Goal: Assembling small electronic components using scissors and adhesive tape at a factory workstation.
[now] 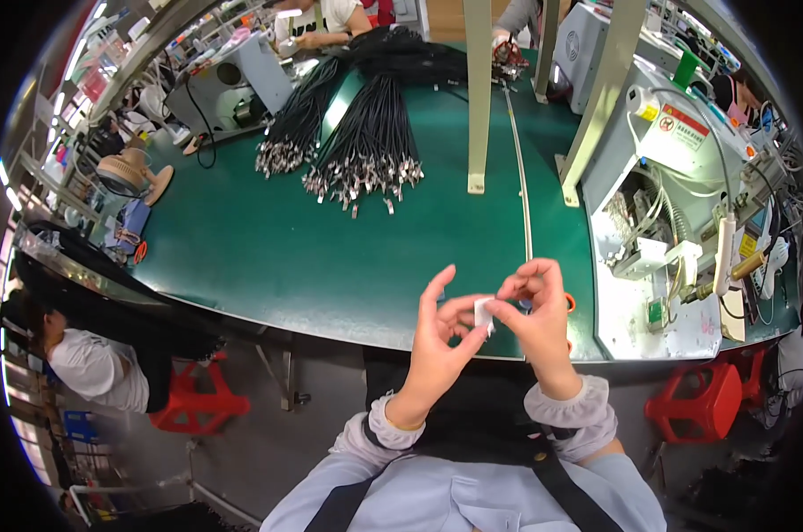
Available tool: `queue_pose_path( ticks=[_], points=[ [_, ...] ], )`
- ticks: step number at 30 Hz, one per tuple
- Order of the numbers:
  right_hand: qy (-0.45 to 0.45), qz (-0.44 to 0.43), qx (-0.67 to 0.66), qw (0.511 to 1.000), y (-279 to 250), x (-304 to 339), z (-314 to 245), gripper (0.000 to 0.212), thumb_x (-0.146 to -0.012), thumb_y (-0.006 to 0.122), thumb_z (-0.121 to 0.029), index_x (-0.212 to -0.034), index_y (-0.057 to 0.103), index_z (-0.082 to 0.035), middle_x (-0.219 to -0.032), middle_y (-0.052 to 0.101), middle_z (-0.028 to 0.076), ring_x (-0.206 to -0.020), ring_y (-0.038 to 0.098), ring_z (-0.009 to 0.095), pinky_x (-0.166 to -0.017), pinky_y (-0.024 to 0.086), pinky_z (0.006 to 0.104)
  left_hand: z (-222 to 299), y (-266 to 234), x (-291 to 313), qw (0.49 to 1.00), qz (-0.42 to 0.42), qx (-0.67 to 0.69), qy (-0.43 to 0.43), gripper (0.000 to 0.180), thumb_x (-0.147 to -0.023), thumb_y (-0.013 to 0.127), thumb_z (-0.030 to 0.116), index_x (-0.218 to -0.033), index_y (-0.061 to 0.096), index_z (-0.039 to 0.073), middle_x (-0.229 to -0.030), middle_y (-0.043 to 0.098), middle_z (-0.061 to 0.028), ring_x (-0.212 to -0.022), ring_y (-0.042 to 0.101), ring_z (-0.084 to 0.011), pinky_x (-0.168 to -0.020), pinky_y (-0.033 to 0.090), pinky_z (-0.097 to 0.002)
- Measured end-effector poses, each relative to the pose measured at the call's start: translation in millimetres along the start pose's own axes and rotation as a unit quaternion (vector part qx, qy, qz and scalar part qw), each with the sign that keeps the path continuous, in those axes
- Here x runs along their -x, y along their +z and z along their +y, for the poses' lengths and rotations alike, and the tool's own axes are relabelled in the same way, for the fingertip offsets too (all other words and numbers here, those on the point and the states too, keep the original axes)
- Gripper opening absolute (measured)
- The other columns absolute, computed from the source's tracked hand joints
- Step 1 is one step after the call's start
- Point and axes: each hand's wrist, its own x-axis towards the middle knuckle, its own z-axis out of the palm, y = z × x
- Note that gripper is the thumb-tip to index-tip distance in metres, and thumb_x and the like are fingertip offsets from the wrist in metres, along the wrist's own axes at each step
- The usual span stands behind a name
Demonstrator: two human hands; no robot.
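Both my hands meet just above the table's front edge, around a small white piece [483, 312], too small to name. My left hand [439, 335] pinches it from the left between thumb and fingers, its index finger raised. From the other side my right hand [541, 317] grips it too, thumb and fingertips pressed at its upper edge. An orange ring-shaped handle [570, 303] shows beside my right hand, partly hidden. On the green table [268, 239] ahead lie two bundles of black cables [370, 133] with metal connector ends pointing toward me.
A grey machine [676, 142] with exposed parts stands at the right. Beige posts [478, 97] rise from the table, and a pale strip [518, 160] runs beside them. A small fan [131, 168] sits far left. People work across and at left; red stools [698, 399] stand below.
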Motion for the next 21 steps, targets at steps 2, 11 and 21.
queue_pose_path(
  ticks=[2, 11, 21],
  points=[
    [0.000, 0.000, 0.003, 1.000, 1.1, 0.5, 2.2, 0.044, -0.069, 0.071, 0.001, -0.099, 0.040, -0.006, -0.080, 0.057, 0.004, -0.074, 0.053, 0.010, -0.069, 0.042, 0.0246, 1.0, 0.0, 3.8, 1.000, -0.007, -0.001, 0.000, 0.075, -0.077, 0.061, -0.005, -0.137, 0.017, 0.005, -0.111, 0.056, -0.0144, -0.085, 0.058, -0.0134, -0.065, 0.044, -0.0208],
    [-0.016, 0.014, 0.180, 0.984, -35.2, 8.0, 7.0, 0.031, -0.069, 0.071, -0.003, -0.091, 0.049, -0.004, -0.082, 0.055, 0.003, -0.076, 0.053, 0.014, -0.070, 0.044, 0.0267, 0.7, -8.9, -1.4, 0.991, -0.026, 0.109, -0.066, 0.070, -0.079, 0.058, -0.002, -0.137, 0.020, 0.007, -0.112, 0.056, -0.0198, -0.081, 0.058, -0.0129, -0.068, 0.047, -0.0225],
    [-0.120, -0.098, 0.555, 0.818, -86.5, 36.5, -4.2, 0.028, -0.066, 0.066, -0.002, -0.092, 0.057, -0.004, -0.097, 0.059, 0.011, -0.090, 0.055, 0.029, -0.077, 0.045, 0.0332, -11.0, -23.2, -9.1, 0.990, -0.021, 0.102, -0.090, 0.069, -0.078, 0.057, -0.002, -0.137, 0.021, 0.007, -0.114, 0.054, -0.0199, -0.079, 0.057, -0.0125, -0.067, 0.047, -0.0218]
  ],
)
